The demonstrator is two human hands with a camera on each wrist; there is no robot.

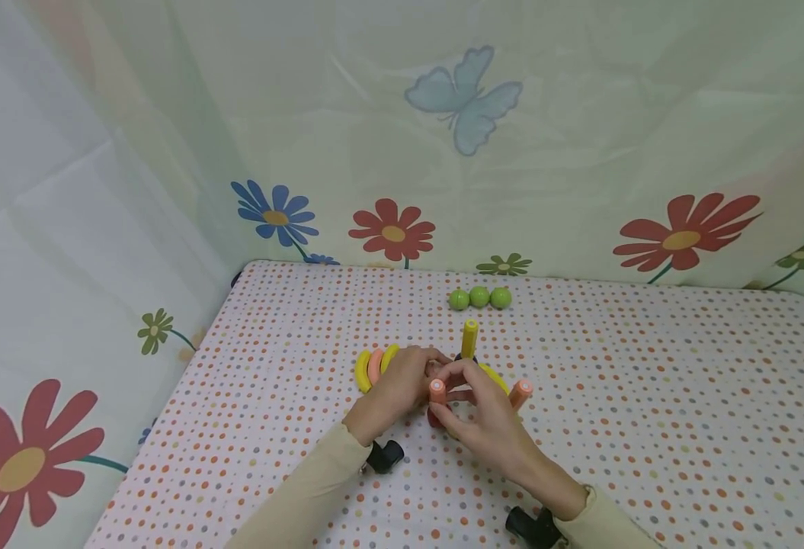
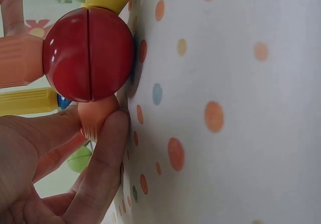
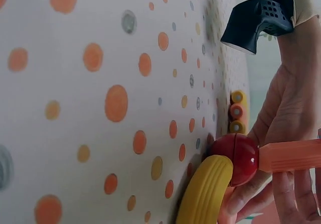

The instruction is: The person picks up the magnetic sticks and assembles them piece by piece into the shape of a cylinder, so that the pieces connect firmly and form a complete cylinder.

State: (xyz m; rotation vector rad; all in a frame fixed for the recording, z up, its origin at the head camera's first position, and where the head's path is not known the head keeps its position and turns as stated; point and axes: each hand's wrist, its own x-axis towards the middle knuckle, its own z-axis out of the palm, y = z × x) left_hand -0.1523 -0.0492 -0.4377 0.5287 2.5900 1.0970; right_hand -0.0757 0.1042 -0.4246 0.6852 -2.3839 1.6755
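A glossy red ball (image 2: 90, 53) sits low on the table, joined to orange and yellow toy sticks. My left hand (image 1: 402, 381) pinches a short orange piece (image 2: 98, 116) at the ball's side between thumb and fingers. From the ball rises an upright orange stick (image 1: 437, 392), which my right hand (image 1: 487, 419) holds between thumb and fingers. A curved yellow piece (image 3: 205, 191) also meets the ball. Beyond the hands, a yellow stick (image 1: 469, 339) stands on a dark blue ball (image 1: 461, 357). Another orange stick (image 1: 521, 393) tilts up beside the right hand; its base is hidden.
Three green balls (image 1: 480, 296) lie in a row toward the back of the dotted tablecloth (image 1: 648, 396). Left of the hands are curved pieces: a yellow one (image 1: 363, 371), an orange one (image 1: 375, 366) and another yellow one (image 1: 389, 356). A flowered curtain (image 1: 546, 175) hangs behind.
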